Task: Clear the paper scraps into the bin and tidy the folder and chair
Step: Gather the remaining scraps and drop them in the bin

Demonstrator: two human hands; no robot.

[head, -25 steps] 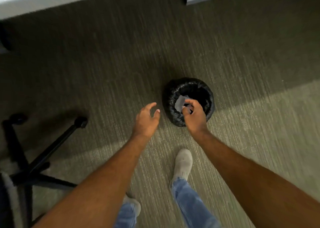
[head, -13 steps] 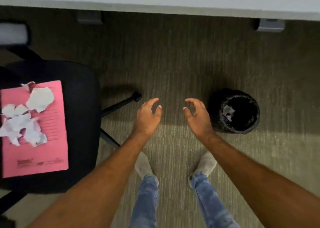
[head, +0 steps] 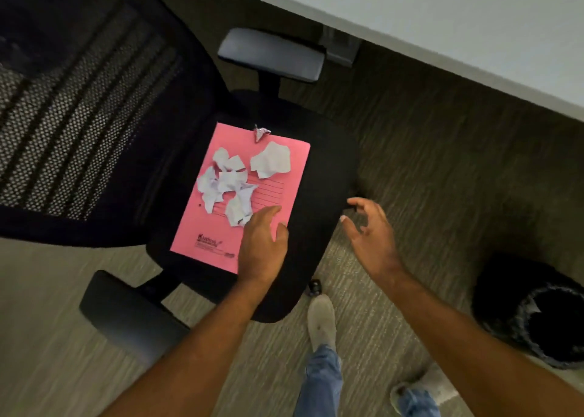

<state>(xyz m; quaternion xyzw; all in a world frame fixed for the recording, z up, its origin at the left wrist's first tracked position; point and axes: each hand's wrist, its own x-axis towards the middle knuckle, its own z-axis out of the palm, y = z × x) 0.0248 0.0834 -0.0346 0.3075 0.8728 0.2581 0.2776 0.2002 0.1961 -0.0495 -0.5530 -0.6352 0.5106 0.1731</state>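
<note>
A pink folder [head: 205, 227] lies flat on the seat of a black office chair [head: 325, 179]. Several crumpled white paper scraps [head: 230, 182] sit on the folder, with one larger piece [head: 271, 160] to their right and a small one [head: 261, 132] at its far edge. My left hand [head: 262, 246] hovers over the folder's near right corner, fingers reaching the nearest scrap, holding nothing. My right hand [head: 371, 233] is open past the seat's right edge, empty. A black lined bin [head: 518, 309] stands on the carpet at lower right, with a scrap inside.
The chair's mesh back [head: 79, 110] fills the upper left, with armrests at the far side [head: 271, 54] and near side [head: 126, 315]. A white desk [head: 442, 24] runs across the upper right. My legs and socked feet [head: 322, 321] stand on the carpet beside the chair.
My right hand dropped a scrap into the bin a second ago. I turned left, so the chair and folder came to the centre, and both empty hands moved to the seat.
</note>
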